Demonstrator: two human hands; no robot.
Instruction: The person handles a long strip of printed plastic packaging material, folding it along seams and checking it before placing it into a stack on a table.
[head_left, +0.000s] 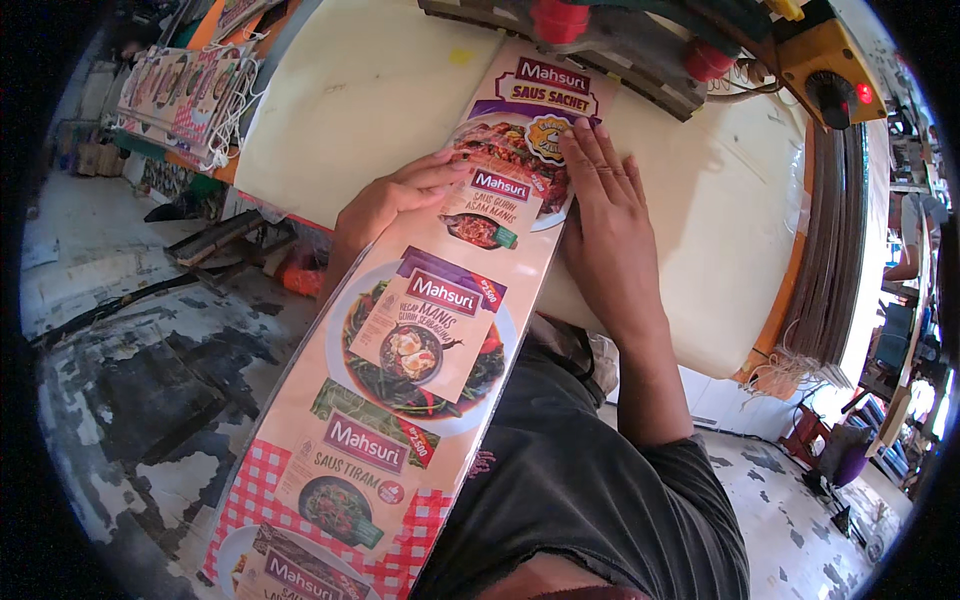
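Note:
A long, glossy printed strip (pixel 420 300) with food pictures runs slantwise from the machine at the top down across my lap. Its lower part carries a red-and-white checked pattern. My left hand (pixel 395 200) is closed on the strip's left edge, its fingers bent over the top face and its thumb out of sight. Flat along the strip's upper right edge lies my right hand (pixel 612 225), fingers stretched out and pointing away from me. The strip's far end rests on the cream table top (pixel 350 90), close to the machine's dark metal bar (pixel 640 85).
Red knobs (pixel 709 61) sit on the machine above the bar. A yellow control box (pixel 832 70) with a black dial and a lit red lamp hangs at the upper right. Stacked printed sheets with white cords (pixel 185 95) lie at left; a brown stack (pixel 825 240) hangs at right.

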